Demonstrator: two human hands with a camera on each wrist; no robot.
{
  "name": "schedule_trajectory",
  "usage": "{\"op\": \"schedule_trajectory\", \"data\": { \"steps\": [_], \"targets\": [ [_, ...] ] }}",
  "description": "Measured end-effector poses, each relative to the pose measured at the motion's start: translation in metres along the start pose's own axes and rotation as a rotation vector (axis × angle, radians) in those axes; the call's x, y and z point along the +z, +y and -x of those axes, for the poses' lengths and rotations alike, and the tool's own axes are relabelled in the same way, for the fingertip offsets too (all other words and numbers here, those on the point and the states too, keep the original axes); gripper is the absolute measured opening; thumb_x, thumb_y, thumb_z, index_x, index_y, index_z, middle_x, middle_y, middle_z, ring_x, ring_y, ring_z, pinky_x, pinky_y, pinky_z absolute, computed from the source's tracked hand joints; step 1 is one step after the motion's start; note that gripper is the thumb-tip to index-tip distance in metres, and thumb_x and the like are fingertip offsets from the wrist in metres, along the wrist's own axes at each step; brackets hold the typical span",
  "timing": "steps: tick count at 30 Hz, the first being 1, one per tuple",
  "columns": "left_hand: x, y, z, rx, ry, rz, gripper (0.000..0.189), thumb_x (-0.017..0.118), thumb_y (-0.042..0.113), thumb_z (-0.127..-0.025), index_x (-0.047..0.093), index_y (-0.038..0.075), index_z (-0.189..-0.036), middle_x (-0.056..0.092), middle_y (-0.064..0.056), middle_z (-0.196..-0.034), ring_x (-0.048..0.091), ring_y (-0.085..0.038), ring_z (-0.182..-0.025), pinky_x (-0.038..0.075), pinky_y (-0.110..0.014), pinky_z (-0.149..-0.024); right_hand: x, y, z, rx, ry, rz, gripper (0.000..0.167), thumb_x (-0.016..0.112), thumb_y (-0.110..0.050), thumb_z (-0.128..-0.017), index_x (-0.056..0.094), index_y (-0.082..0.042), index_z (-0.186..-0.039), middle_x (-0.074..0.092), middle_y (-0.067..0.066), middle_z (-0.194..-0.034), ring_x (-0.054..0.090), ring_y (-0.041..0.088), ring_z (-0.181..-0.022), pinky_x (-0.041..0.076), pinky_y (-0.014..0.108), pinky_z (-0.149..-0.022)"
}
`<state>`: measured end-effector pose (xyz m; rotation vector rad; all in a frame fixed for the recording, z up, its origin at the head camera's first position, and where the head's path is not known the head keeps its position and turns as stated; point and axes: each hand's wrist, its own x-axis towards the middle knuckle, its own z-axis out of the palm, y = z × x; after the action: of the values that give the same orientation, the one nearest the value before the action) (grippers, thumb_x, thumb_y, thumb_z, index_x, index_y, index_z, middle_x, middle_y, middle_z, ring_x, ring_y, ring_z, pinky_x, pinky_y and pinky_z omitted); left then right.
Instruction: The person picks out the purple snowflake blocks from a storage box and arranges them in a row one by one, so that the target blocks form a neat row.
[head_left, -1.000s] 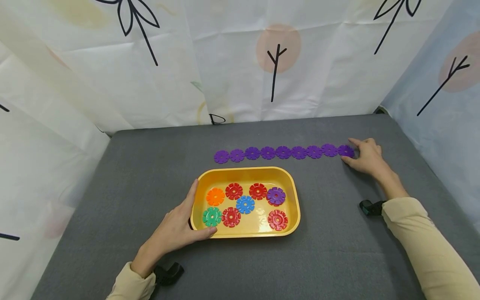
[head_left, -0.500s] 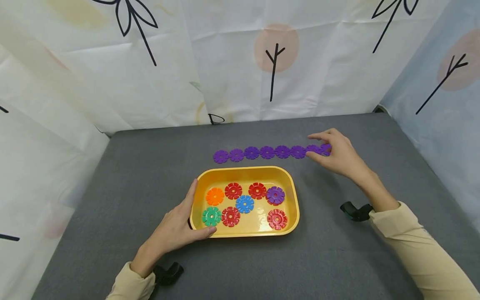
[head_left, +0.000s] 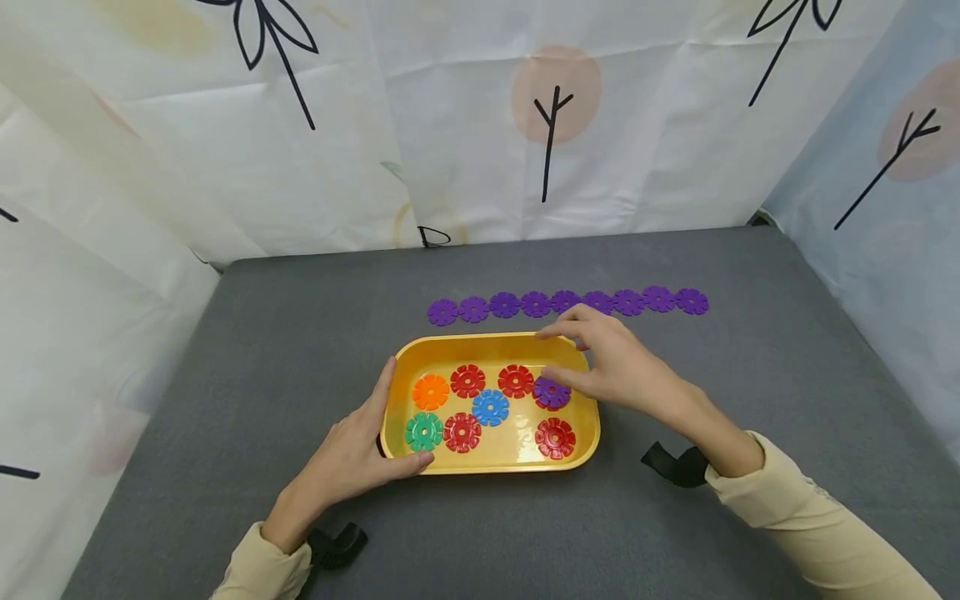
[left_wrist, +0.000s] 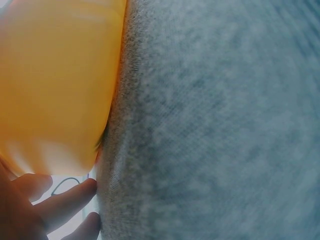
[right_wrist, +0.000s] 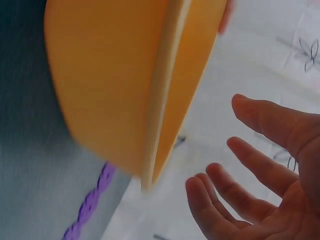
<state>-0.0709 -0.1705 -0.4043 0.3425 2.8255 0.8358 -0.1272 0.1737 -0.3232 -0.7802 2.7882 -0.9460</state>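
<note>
A yellow tray holds loose flower-shaped plastic discs. They include an orange disc, a green disc, a blue disc and several red ones. At the tray's right side, a purple disc lies over a red disc. My left hand grips the tray's left end, thumb at the near rim and fingers along the side. Above the tray's right end hovers my right hand, thumb and fingers apart with nothing between them. In the right wrist view, it is clear of the tray's wall.
Behind the tray runs a row of purple discs, side by side and partly hidden by the right hand. All of it lies on a grey cloth-covered table. A white printed curtain hangs at the back and sides.
My right hand has let go of the purple disc at the row's right end and swept left and nearer, over the tray. The left hand and the tray have stayed put.
</note>
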Motion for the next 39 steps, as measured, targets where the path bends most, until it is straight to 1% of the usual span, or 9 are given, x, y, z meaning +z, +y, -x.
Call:
{"op": "schedule_trajectory", "data": {
  "steps": [4, 8, 11, 18, 22, 25, 28, 33, 39],
  "targets": [
    [0.0, 0.0, 0.0, 0.001, 0.002, 0.002, 0.129, 0.08, 0.062, -0.076, -0.003, 0.024, -0.166, 0.042, -0.013, -0.161, 0.062, -0.025, -0.114, 0.056, -0.044, -0.089, 0.016, -0.005, -0.004, -0.021, -0.1, 0.03, 0.04, 0.08, -0.016, -0.088, 0.071, -0.002, -0.125, 0.066, 0.017, -0.116, 0.061, 0.029, -0.099, 0.053, 0.036, -0.079],
    [0.0, 0.0, 0.0, 0.004, 0.002, 0.003, 0.129, 0.081, 0.062, -0.076, -0.002, 0.023, -0.166, 0.042, -0.013, -0.161, 0.063, -0.024, -0.114, 0.056, -0.043, -0.088, 0.03, -0.007, -0.009, 0.007, -0.206, 0.072, 0.045, 0.081, -0.015, -0.087, 0.07, 0.0, -0.128, 0.066, 0.018, -0.118, 0.062, 0.029, -0.103, 0.054, 0.041, -0.085],
    [0.001, 0.0, 0.0, 0.004, 0.002, 0.004, 0.129, 0.081, 0.061, -0.075, -0.002, 0.022, -0.166, 0.043, -0.013, -0.16, 0.063, -0.024, -0.113, 0.056, -0.042, -0.086, 0.039, -0.006, -0.012, 0.012, -0.247, 0.107, 0.047, 0.082, -0.014, -0.085, 0.069, 0.0, -0.129, 0.066, 0.018, -0.118, 0.06, 0.027, -0.103, 0.053, 0.041, -0.088],
    [0.001, 0.0, -0.001, 0.001, -0.001, 0.003, 0.129, 0.081, 0.062, -0.075, -0.003, 0.023, -0.166, 0.044, -0.013, -0.16, 0.063, -0.024, -0.113, 0.056, -0.042, -0.086, 0.048, -0.007, -0.018, 0.051, -0.279, 0.215, 0.045, 0.08, 0.002, -0.08, 0.072, 0.0, -0.125, 0.067, 0.014, -0.105, 0.052, 0.02, -0.09, 0.048, 0.031, -0.077],
    [0.001, 0.0, -0.001, 0.007, -0.002, 0.009, 0.129, 0.081, 0.061, -0.076, -0.003, 0.023, -0.166, 0.044, -0.013, -0.16, 0.063, -0.023, -0.112, 0.056, -0.041, -0.086, 0.05, -0.008, -0.02, 0.081, -0.305, 0.24, 0.038, 0.075, 0.009, -0.081, 0.074, 0.001, -0.118, 0.064, 0.012, -0.095, 0.048, 0.019, -0.084, 0.047, 0.03, -0.074],
    [0.001, 0.0, -0.001, 0.009, -0.002, 0.013, 0.129, 0.081, 0.061, -0.076, -0.002, 0.023, -0.166, 0.044, -0.013, -0.16, 0.063, -0.023, -0.111, 0.056, -0.041, -0.086, 0.053, -0.007, -0.021, 0.072, -0.312, 0.259, 0.033, 0.073, 0.012, -0.082, 0.075, 0.0, -0.113, 0.063, 0.011, -0.092, 0.048, 0.018, -0.081, 0.049, 0.03, -0.074],
    [0.0, 0.0, -0.001, 0.009, 0.0, 0.008, 0.129, 0.081, 0.061, -0.076, -0.002, 0.023, -0.166, 0.043, -0.013, -0.16, 0.063, -0.024, -0.113, 0.056, -0.043, -0.087, 0.056, -0.004, -0.022, 0.014, -0.312, 0.253, 0.033, 0.075, 0.008, -0.084, 0.075, -0.001, -0.116, 0.065, 0.01, -0.096, 0.051, 0.019, -0.084, 0.05, 0.033, -0.081],
    [0.0, 0.0, -0.001, 0.01, 0.001, 0.01, 0.129, 0.082, 0.06, -0.076, -0.002, 0.022, -0.166, 0.044, -0.013, -0.16, 0.063, -0.023, -0.112, 0.056, -0.04, -0.085, 0.061, 0.002, -0.022, -0.084, -0.285, 0.196, 0.041, 0.08, -0.004, -0.086, 0.072, -0.004, -0.126, 0.067, 0.012, -0.111, 0.056, 0.023, -0.097, 0.049, 0.04, -0.092],
    [0.0, 0.0, -0.001, 0.002, -0.003, 0.009, 0.129, 0.081, 0.061, -0.076, -0.003, 0.025, -0.166, 0.043, -0.013, -0.16, 0.063, -0.023, -0.111, 0.055, -0.04, -0.085, 0.062, 0.004, -0.024, -0.02, -0.283, 0.226, 0.045, 0.086, -0.013, -0.082, 0.073, 0.0, -0.123, 0.064, 0.011, -0.101, 0.052, 0.019, -0.089, 0.046, 0.034, -0.083]
  ]
}}
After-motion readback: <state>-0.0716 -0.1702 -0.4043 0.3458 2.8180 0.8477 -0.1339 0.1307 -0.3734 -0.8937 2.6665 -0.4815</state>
